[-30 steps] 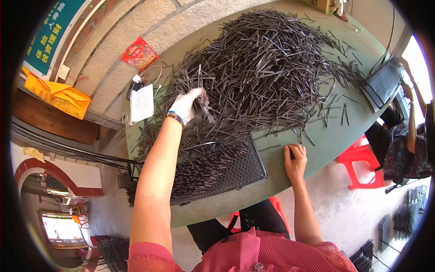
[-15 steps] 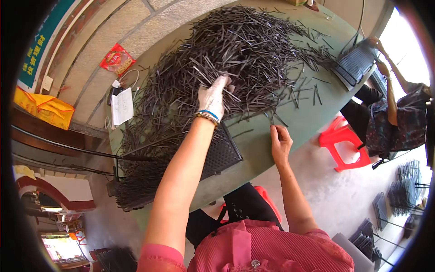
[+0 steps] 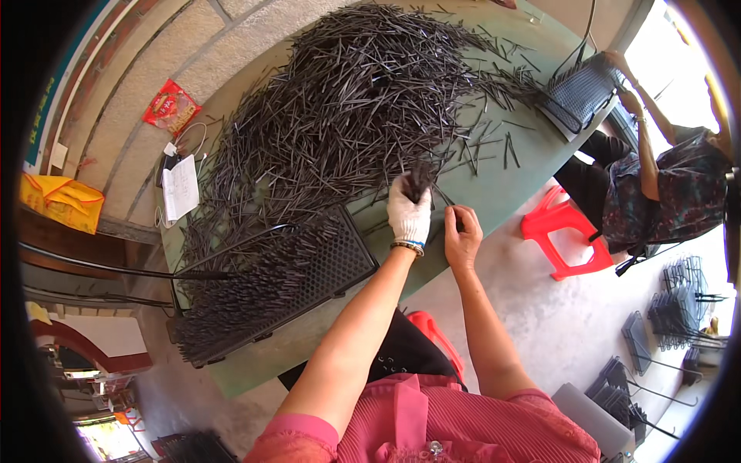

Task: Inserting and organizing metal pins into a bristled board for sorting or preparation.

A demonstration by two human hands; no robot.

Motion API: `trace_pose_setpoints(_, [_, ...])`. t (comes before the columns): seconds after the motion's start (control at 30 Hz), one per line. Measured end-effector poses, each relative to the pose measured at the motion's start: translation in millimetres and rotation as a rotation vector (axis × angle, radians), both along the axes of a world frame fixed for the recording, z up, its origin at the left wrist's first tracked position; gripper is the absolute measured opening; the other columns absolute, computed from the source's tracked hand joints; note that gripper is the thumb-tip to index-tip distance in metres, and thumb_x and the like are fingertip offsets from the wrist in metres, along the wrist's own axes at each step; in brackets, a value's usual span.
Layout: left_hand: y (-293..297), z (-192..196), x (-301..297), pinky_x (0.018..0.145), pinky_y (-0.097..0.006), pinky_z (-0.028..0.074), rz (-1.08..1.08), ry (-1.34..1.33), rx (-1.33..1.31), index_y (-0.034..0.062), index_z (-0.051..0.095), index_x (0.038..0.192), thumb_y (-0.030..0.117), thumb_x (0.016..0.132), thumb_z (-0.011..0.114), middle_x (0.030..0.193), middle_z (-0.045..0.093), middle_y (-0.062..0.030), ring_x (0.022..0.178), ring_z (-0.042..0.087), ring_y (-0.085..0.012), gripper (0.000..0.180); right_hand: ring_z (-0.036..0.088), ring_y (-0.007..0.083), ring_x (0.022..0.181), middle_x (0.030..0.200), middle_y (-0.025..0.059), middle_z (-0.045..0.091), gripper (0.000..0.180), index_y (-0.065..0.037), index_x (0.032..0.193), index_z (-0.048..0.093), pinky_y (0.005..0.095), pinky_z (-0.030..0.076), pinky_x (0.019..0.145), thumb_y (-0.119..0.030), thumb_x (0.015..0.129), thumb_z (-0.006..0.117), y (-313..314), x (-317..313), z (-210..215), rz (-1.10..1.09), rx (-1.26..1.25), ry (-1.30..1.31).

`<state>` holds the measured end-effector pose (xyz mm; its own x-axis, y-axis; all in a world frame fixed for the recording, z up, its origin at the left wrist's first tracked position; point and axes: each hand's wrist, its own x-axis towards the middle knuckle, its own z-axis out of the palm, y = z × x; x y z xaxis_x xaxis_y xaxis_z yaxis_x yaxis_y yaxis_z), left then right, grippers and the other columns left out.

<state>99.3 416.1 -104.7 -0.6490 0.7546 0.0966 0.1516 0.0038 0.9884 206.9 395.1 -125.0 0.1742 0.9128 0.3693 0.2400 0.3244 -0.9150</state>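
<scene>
And the gloved left hand grasps a bundle of dark strips near the tabletop's near edge! Bare right hand curls beside it (holding anything? can't tell). Gathering, seemingly; handing over would call for a fingertip pinch.

A: Where is the left hand held?
B: Just right of the frame's centre, gloved in white, its fingers closed; the left forearm is slanted up from the lower edge.
A: And the right hand?
B: Held bare just beside, fingers curled.
</scene>
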Motion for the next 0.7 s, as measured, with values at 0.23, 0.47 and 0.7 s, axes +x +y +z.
trace_pose_setpoints(0.23, [13.9, -6.5, -26.3, 0.054, -0.031, 0.050, -0.028, -0.433, 0.054, 0.0034, 0.057, 0.100, 0.003, 0.085, 0.067, 0.074, 0.061, -0.0037, 0.058, 0.059, -0.0151, 0.019, 0.059, 0.0205, 0.075, 0.096, 0.0090, 0.063, 0.039, -0.003, 0.114, 0.063, 0.0312, 0.050, 0.068, -0.015, 0.080, 0.077, -3.4, -8.6, 10.5, 0.220, -0.051, -0.077])
trace_pose_setpoints(0.47, [6.7, 4.7, -21.2, 0.057, -0.031, 0.051, -0.106, -0.836, -0.030, 0.0061, 0.058, 0.098, 0.002, 0.081, 0.072, 0.078, 0.063, -0.0054, 0.063, 0.061, -0.0168, 0.022, 0.060, 0.0336, 0.083, 0.096, 0.0119, 0.065, 0.020, -0.002, 0.100, 0.070, 0.0408, 0.048, 0.075, -0.015, 0.085, 0.072, -1.0, -10.5, 2.9, 0.287, 0.015, -0.282])
trace_pose_setpoints(0.7, [0.0, -12.9, -8.3, 0.065, -0.028, 0.051, -0.081, -0.594, 0.087, 0.0058, 0.055, 0.110, -0.001, 0.083, 0.072, 0.090, 0.062, -0.0022, 0.072, 0.060, -0.0132, 0.033, 0.059, 0.0339, 0.083, 0.094, 0.0134, 0.064, 0.021, -0.001, 0.101, 0.069, 0.0408, 0.048, 0.075, -0.013, 0.085, 0.071, -1.7, -10.1, 2.4, 0.250, 0.069, -0.294])
